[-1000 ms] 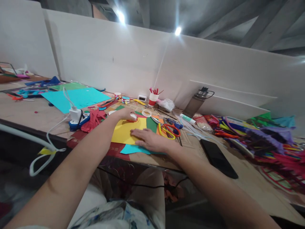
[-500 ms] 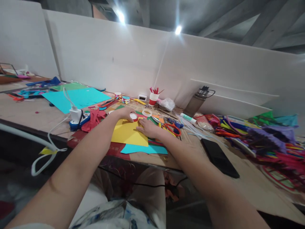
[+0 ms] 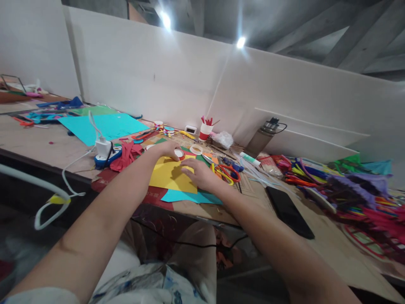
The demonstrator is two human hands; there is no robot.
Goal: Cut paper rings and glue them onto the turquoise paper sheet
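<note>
At the frame's center, the left hand (image 3: 169, 149) grips a round, red-rimmed piece (image 3: 180, 154), its pale face turned upward, at the upper edge of a flat yellow sheet (image 3: 164, 175) whose long axis appears to run left to right. The right hand (image 3: 201, 173), open, fingers loosely bent, is over the sheet's right side.
</note>
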